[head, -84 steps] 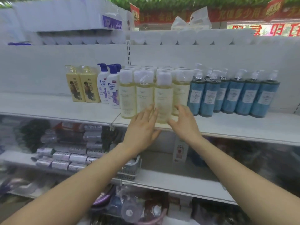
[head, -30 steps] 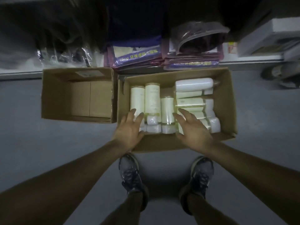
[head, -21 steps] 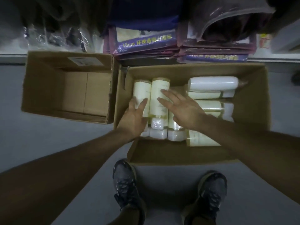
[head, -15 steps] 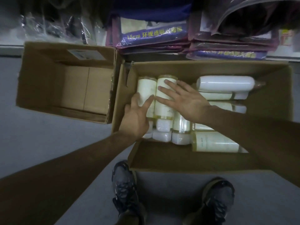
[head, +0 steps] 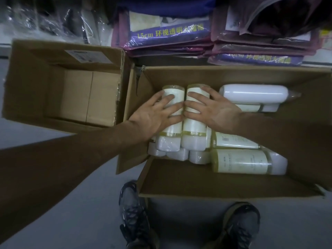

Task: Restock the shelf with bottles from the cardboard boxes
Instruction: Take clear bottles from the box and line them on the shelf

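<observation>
Spreading fingers (head: pixel 167 99) wide, left hand (head: pixel 152 117) and right hand (head: pixel 215 112) lie flat over two film-wrapped bottles (head: pixel 194 129) side by side in the cardboard box (head: pixel 233 74). Probably full and slick, each likely needs a firm mid-body grip.

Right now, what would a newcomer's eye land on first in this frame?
Centre frame, the left hand rests flat on one pale yellow bottle and the right hand on the bottle beside it. Both bottles lie in the open cardboard box on the floor, which is packed with more of the same. The empty cardboard box sits just to its left.
</observation>
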